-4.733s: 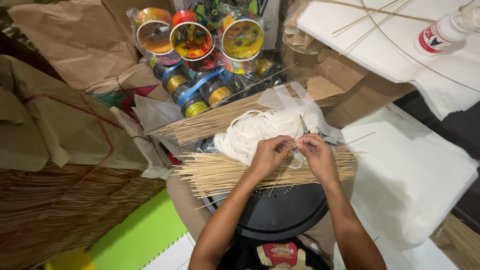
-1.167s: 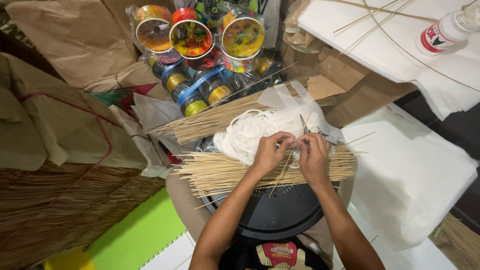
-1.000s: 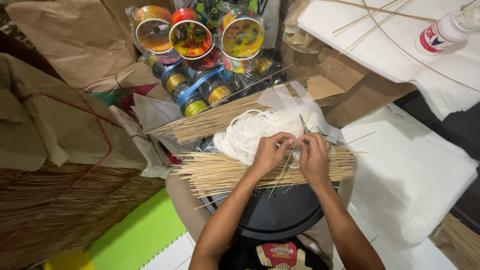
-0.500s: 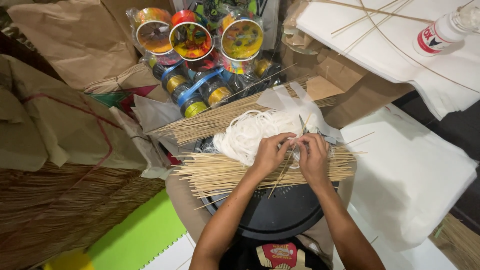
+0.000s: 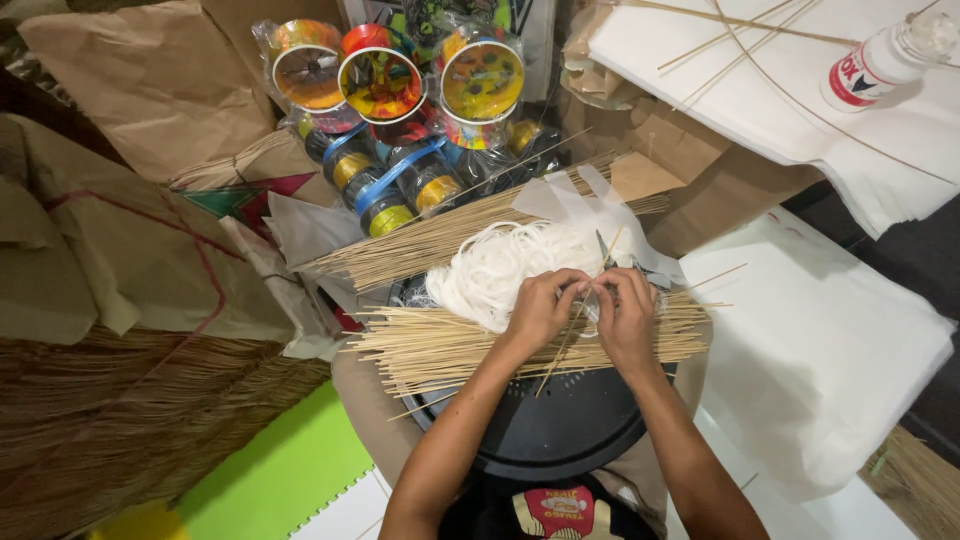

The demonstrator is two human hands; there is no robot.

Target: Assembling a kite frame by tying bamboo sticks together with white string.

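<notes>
Little has moved: your left hand [image 5: 538,308] and right hand [image 5: 626,312] remain pinched together on one thin stick [image 5: 572,325], above the stick bundle [image 5: 440,345]. White string [image 5: 495,270] lies at 11 o'clock. Binding appears unfinished; most sticks remain loose.

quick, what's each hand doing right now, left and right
Left hand: closed, pinching a thin bamboo stick with white string beside it.
Right hand: closed, fingertips meeting the left at the same stick.

The scene is evenly lit from overhead; edges are bowed by wide-angle distortion, corners perhaps slightly softened.
</notes>
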